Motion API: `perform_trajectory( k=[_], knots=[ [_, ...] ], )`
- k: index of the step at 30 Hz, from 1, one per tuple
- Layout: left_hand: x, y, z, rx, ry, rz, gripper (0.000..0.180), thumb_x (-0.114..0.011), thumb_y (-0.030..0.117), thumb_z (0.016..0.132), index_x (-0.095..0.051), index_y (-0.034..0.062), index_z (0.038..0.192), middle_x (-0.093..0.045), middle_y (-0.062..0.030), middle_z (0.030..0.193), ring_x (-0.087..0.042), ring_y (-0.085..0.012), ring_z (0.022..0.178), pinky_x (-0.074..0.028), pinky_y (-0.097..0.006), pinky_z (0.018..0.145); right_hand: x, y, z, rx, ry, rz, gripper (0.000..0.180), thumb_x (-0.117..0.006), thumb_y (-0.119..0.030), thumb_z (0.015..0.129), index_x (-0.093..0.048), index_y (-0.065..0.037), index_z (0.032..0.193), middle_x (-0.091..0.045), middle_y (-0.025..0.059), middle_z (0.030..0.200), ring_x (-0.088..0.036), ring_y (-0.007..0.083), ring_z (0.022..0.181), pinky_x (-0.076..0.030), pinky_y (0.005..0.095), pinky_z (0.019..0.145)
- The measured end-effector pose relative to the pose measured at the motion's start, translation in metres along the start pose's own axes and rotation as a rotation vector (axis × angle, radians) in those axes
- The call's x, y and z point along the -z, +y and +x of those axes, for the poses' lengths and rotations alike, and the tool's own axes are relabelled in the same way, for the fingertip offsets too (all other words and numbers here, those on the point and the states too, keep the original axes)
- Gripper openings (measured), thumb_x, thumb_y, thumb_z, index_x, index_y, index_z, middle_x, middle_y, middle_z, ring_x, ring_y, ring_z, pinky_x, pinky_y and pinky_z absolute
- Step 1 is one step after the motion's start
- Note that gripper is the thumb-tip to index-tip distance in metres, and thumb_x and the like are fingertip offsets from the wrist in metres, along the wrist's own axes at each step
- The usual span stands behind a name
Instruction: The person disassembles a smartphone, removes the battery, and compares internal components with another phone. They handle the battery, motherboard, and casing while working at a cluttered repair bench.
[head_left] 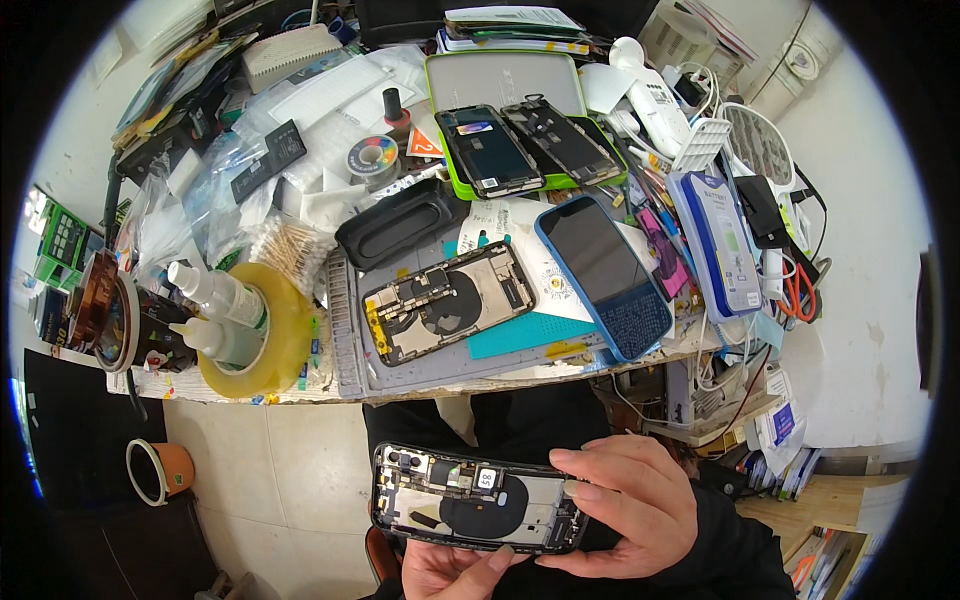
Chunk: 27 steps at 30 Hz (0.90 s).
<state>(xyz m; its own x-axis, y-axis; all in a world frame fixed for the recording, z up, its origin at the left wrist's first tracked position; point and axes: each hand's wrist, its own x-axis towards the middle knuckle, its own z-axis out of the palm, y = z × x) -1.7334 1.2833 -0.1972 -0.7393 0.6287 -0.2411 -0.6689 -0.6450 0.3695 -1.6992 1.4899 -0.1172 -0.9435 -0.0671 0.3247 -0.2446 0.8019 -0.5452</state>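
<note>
Opened phone chassis (475, 497) held low over lap, below table (300, 385) edge, innards up for inspection. Left hand (450, 570) cradles underneath, fingers closed on lower edge. Right hand (630, 505) fingers clamped on right end, steadying. Second gutted phone (448, 302) lies on grey mat (345, 320).

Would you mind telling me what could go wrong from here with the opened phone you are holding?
The opened phone housing is held off the desk edge by the left hand and right hand; a slip could drop it. Fingertips near its bare parts might smudge them.
</note>
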Motion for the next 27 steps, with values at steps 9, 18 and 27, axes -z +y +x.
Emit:
perform_trajectory(
  k=[9,18,27],
  knots=[
    [-0.001,0.002,0.004,-0.002,-0.006,0.008,0.057,-0.053,-0.021,0.092,-0.046,0.0041,0.142,-0.063,-0.0135,0.131,-0.065,-0.0278,0.121,-0.057,-0.044,0.101,-0.003,0.0,0.003,-0.014,0.002,0.009,0.086,-0.099,-0.03,0.067,-0.056,-0.004,0.137,-0.068,0.0247,0.128,-0.071,0.0337,0.1,-0.056,0.041,0.084],
    [-0.002,0.001,0.006,-0.013,-0.016,-0.019,0.057,-0.053,-0.02,0.092,-0.045,0.0032,0.144,-0.062,-0.0143,0.132,-0.064,-0.0286,0.122,-0.058,-0.044,0.1,0.0,-0.003,0.009,-0.023,-0.023,0.003,0.085,-0.098,-0.031,0.069,-0.056,-0.003,0.137,-0.067,0.0245,0.128,-0.07,0.0346,0.103,-0.056,0.0408,0.086],
    [-0.008,0.013,0.015,0.166,0.133,-0.163,0.041,-0.056,-0.001,0.099,-0.05,-0.0016,0.139,-0.066,-0.0182,0.131,-0.07,-0.0322,0.115,-0.063,-0.045,0.092,0.002,0.001,0.015,0.105,0.042,0.055,0.076,-0.093,-0.021,0.073,-0.058,0.0,0.137,-0.066,0.023,0.131,-0.069,0.0374,0.103,-0.056,0.0445,0.086]
  ],
)
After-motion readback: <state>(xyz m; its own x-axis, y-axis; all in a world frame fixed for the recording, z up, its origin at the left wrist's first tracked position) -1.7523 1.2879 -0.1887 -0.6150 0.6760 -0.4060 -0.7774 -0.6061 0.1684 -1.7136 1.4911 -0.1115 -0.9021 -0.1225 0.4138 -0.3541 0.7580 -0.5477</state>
